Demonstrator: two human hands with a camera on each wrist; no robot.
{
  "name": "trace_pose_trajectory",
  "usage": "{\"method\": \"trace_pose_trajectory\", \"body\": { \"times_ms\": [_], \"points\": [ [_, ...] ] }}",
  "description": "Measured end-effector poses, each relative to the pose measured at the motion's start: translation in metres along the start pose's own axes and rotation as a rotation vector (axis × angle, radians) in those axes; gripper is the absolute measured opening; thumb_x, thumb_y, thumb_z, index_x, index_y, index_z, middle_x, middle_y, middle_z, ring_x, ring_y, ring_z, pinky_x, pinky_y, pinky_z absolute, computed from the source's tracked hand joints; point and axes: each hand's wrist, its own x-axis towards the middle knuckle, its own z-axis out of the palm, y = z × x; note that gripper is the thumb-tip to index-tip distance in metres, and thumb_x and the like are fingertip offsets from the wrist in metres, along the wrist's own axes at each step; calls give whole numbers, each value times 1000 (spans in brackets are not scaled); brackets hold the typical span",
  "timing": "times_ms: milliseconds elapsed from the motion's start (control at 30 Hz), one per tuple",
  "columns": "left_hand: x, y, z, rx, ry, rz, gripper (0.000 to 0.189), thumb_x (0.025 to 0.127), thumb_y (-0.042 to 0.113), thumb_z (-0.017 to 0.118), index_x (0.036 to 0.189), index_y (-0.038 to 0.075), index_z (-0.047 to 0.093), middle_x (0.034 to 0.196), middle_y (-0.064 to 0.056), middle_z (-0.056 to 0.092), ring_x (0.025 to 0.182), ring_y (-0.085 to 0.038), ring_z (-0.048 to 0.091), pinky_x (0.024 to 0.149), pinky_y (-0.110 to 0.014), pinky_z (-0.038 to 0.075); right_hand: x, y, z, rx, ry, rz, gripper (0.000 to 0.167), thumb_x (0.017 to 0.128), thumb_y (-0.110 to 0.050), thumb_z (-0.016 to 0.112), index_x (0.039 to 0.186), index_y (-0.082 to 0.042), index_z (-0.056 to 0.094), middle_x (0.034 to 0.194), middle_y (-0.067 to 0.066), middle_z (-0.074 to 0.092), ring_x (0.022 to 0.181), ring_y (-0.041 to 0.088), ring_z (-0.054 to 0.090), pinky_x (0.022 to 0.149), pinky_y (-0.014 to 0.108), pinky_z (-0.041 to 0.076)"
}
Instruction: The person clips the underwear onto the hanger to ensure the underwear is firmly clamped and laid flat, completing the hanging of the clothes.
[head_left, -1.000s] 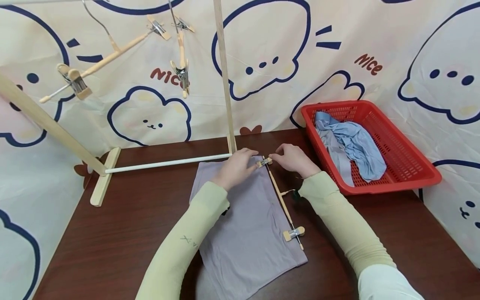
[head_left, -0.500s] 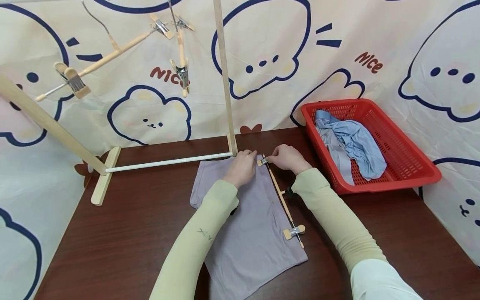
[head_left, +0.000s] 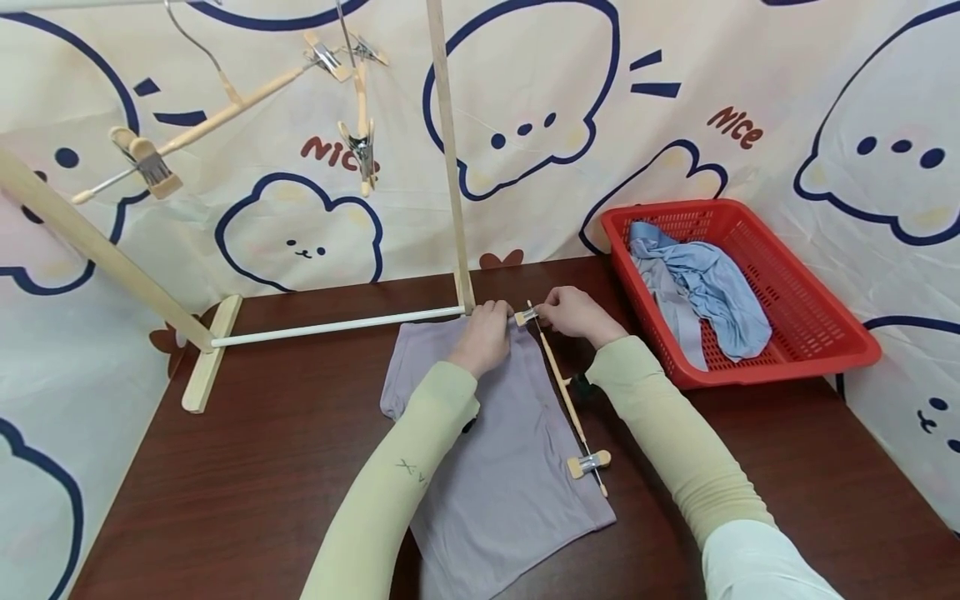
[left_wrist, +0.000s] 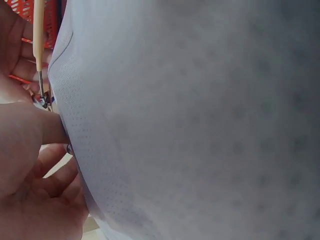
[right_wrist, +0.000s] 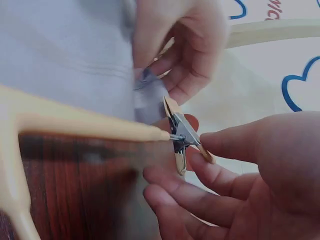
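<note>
A lilac garment (head_left: 502,450) lies flat on the table, its right edge along a clip hanger (head_left: 562,387). The left hand (head_left: 483,337) pinches the garment's far right corner, which bunches up between thumb and fingers in the right wrist view. At that corner, the right hand (head_left: 573,315) squeezes the hanger's far clip (right_wrist: 182,137) between thumb and fingers. The clip's tips stand close to the bunched cloth; whether they hold it is unclear. The hanger's near clip (head_left: 588,464) overlaps the garment's edge. In the left wrist view, cloth fills most of the picture.
A red basket (head_left: 795,371) with blue and grey cloth (head_left: 712,283) stands at the right. To the left rises a wooden rack with a white lower bar (head_left: 337,325). Two more clip hangers, one of them a slanting hanger (head_left: 232,108), hang from it. A printed curtain stands behind.
The left hand has moved right and taken hold of the garment's corner. The right hand has closed on the far clip, and that hanger end has shifted slightly away and up.
</note>
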Motion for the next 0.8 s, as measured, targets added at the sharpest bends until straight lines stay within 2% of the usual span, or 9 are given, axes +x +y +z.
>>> {"method": "trace_pose_trajectory", "body": {
  "times_ms": [133, 233, 367, 533, 667, 800],
  "points": [
    [-2, 0, 0, -68, 1, -29, 30, 96, 13, 69, 122, 4, 58, 117, -12, 63, 112, -32, 56, 98, -41, 43, 2, 5, -1, 113, -35, 14, 29, 104, -24, 58, 115, 3, 61, 98, 16, 70, 84, 28, 65, 72, 35, 55],
    [-1, -2, 0, -92, 15, -30, 28, 99, 19, 67, 123, 5, 60, 117, -10, 64, 113, -30, 57, 99, -40, 44, 1, 6, -3, 191, -63, 42, 35, 104, -25, 60, 123, 4, 64, 101, 17, 70, 88, 28, 65, 74, 34, 57],
    [-1, -5, -1, -130, 64, -25, 19, 100, 14, 66, 116, 5, 67, 109, -9, 68, 105, -25, 64, 93, -37, 49, -2, 4, -7, 284, -107, 88, 36, 102, -26, 62, 123, 4, 67, 104, 17, 70, 92, 27, 64, 78, 33, 57],
    [-3, -8, -4, -192, 123, -18, 9, 96, 7, 69, 103, 7, 75, 96, -5, 74, 88, -19, 68, 80, -33, 52, -5, 3, -12, 344, -162, 91, 40, 104, -29, 61, 125, 4, 65, 108, 17, 72, 98, 29, 68, 82, 34, 57],
    [-6, -11, -10, -231, 132, 10, 12, 97, 6, 68, 104, 7, 78, 99, -5, 75, 90, -19, 68, 82, -33, 52, -5, 6, -14, 322, -180, 70, 41, 102, -33, 63, 121, 3, 71, 106, 15, 75, 99, 28, 71, 88, 38, 56],
    [-7, -15, -16, -293, 146, 38, 15, 99, 7, 66, 108, 5, 77, 101, -7, 75, 91, -21, 68, 85, -36, 51, -5, 8, -16, 354, -175, 64, 41, 99, -36, 67, 115, 2, 74, 100, 14, 76, 96, 27, 72, 89, 41, 56]
  ]
}}
